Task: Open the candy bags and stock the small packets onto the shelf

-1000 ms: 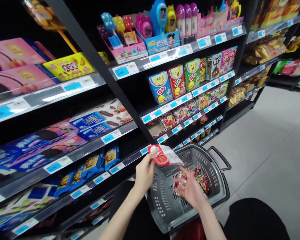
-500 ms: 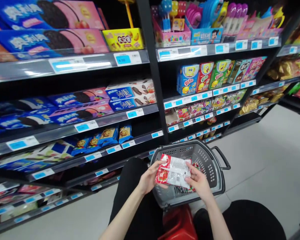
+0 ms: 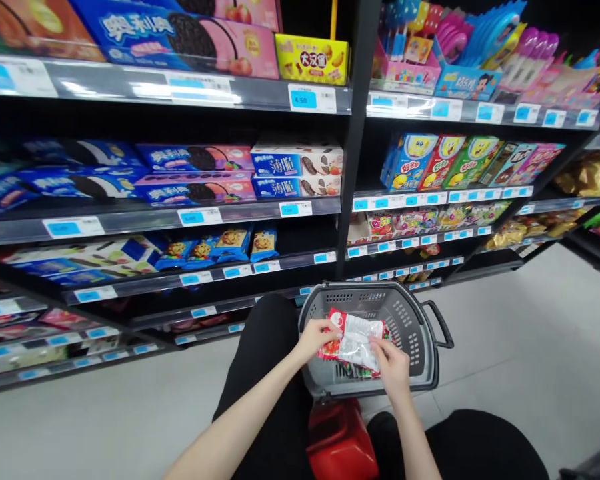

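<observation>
A red and silver snack packet [image 3: 356,341] is held between both hands over a grey shopping basket [image 3: 325,383]. My left hand [image 3: 318,339] pinches its red, left end from above. At the right end, the fingers of my right hand [image 3: 391,360] are closed on the silver part. The packet shows its silver side with a seam up, slightly tilted. Below it in the basket, partly hidden, lie other red and green patterned packets. Their kind I cannot make out.
Shelves with blue biscuit boxes [image 3: 195,190], a yellow box [image 3: 312,60] and snack boxes [image 3: 414,162] stand ahead. The basket's handle [image 3: 439,325] sticks out right. A red object [image 3: 341,440] is between my legs, below the basket. Pale floor tiles [image 3: 545,320] extend at right.
The view has turned left and down a little. Both hands still hold the packet; my left hand has shifted its hold on the red end, and my right fingers have closed in on the silver part.
</observation>
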A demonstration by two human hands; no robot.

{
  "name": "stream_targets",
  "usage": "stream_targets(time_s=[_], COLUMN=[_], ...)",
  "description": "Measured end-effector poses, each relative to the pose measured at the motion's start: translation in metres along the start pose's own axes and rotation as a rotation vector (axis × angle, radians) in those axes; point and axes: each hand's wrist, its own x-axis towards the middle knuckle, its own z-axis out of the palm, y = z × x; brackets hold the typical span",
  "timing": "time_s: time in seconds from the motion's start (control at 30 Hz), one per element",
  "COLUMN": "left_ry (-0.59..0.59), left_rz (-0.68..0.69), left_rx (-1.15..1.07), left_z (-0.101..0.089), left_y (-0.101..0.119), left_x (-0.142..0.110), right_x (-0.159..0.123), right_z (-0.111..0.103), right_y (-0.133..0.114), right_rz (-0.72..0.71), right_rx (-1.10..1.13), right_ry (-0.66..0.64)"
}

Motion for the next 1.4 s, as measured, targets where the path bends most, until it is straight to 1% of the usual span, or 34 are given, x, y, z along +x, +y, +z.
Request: stream_targets(time_s=[0.07, 0.17, 0.27, 0.33, 0.4, 0.5, 0.57, 0.63, 0.73, 0.8, 0.87, 0.97, 1.03, 1.1, 1.17, 1.23, 1.4], left_ry=[0.021, 0.056, 0.059, 0.056, 0.055, -0.012, -0.085, -0.114, -0.113, -0.138, -0.203, -0.339, -0.369, -0.347, -0.315, -0.289, -0.241], left_rz=[0.018, 0.016, 0.003, -0.009, -0.008, -0.016, -0.036, -0.06, -0.149, -0.221, -0.249, -0.233, -0.225, -0.243, -0.281, -0.31, -0.3], left_rx=[0.042, 0.046, 0.035, 0.016, -0.046, -0.267, -0.426, -0.521, -0.58, -0.611, -0.668, -0.753, -0.726, -0.635, -0.526, -0.412, -0.182], left_z=[0.001, 0.003, 0.004, 0.004, 0.004, 0.005, 0.006, 0.006, 0.006, 0.003, -0.001, -0.005, -0.004, -0.001, 0.003, 0.006, 0.009], left_y=[-0.002, -0.007, -0.011, -0.013, -0.013, -0.01, -0.008, -0.007, -0.007, -0.005, -0.003, 0.002, 0.003, 0.003, 0.0, -0.003, -0.01], left_x=[0.001, 0.002, 0.003, 0.003, 0.002, 0.0, -0.001, -0.001, 0.002, 0.003, 0.003, 0.0, -0.001, -0.002, -0.001, -0.001, 0.001], right_x=[-0.001, -0.001, 0.001, 0.003, 0.004, 0.003, 0.002, 0.002, 0.003, 0.004, 0.004, 0.003, 0.004, 0.005, 0.006, 0.006, 0.006], right_z=[0.003, 0.007, 0.007, 0.007, 0.006, 0.005, 0.004, 0.002, -0.001, -0.004, -0.008, -0.012, -0.011, -0.007, -0.003, -0.002, -0.009], right_y=[0.002, 0.004, 0.008, 0.01, 0.013, 0.016, 0.016, 0.015, 0.013, 0.01, 0.009, 0.008, 0.01, 0.013, 0.015, 0.018, 0.02], right_rz=[0.022, 0.035, 0.06, 0.091, 0.116, 0.197, 0.261, 0.307, 0.367, 0.401, 0.44, 0.476, 0.477, 0.49, 0.5, 0.475, 0.3], right_rx=[-0.083, -0.185, -0.185, -0.077, 0.084, 0.318, 0.442, 0.561, 0.729, 0.816, 0.889, 0.957, 0.936, 0.844, 0.707, 0.536, -0.051], right_ry=[0.019, 0.031, 0.027, -0.013, -0.068, -0.129, -0.145, -0.146, -0.154, -0.162, -0.172, -0.187, -0.149, -0.06, 0.025, 0.079, 0.168])
